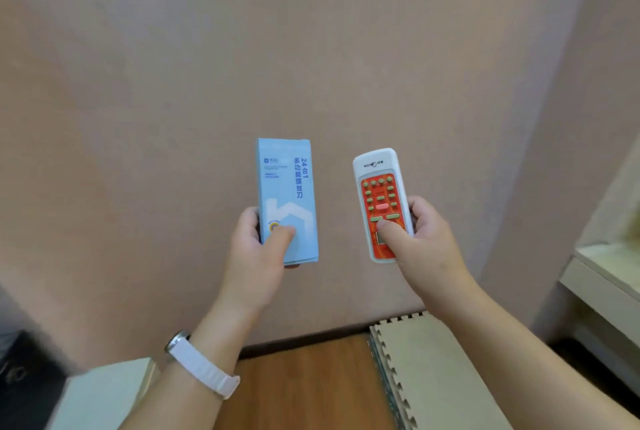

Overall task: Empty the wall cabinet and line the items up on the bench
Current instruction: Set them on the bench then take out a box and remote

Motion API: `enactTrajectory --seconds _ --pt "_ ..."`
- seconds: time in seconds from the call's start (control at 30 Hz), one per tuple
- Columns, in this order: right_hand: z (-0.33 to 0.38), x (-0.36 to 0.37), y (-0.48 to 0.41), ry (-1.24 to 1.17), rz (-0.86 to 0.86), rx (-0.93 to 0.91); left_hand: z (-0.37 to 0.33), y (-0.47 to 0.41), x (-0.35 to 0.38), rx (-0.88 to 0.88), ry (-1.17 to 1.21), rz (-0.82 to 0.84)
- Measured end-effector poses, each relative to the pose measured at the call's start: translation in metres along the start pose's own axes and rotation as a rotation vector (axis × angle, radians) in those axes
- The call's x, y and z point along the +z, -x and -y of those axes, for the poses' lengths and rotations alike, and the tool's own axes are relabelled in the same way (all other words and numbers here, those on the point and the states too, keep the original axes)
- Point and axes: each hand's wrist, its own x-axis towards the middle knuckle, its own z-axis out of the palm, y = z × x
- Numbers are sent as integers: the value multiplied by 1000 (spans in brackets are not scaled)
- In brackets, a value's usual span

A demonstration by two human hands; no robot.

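My left hand (258, 249) grips the lower part of a light blue box (285, 187) with dark blue print, held upright in front of a plain pinkish wall. My right hand (424, 239) holds a white remote control (379, 194) with an orange keypad, thumb resting on its lower face. Both items are held in the air at about the same height, a short gap between them. A white watch band (204, 365) circles my left wrist. The wall cabinet is out of the frame.
A pale shelf or bench edge (602, 274) juts in at the right. Stacked beige foam puzzle mats (433, 370) lie on the wooden floor (304, 384) below. A white box-like surface (100, 395) sits at bottom left beside a dark object (24, 370).
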Motion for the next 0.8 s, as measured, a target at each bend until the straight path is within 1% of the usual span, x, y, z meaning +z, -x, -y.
enactTrajectory --seconds 0.17,0.27,0.43,0.6,0.8 --pt "-17 -148 33 7 -187 64 -12 59 139 -65 2 217" --pt "-24 -202 50 18 -237 91 -13 84 191 -73 -3 266" --pt "-34 -314 92 9 -384 127 -21 139 297 -82 -32 430" --pt "-37 -391 123 8 -517 133 -27 175 373 -95 -28 586" --pt "-55 -453 144 54 -675 180 -19 191 453 -127 -34 761"
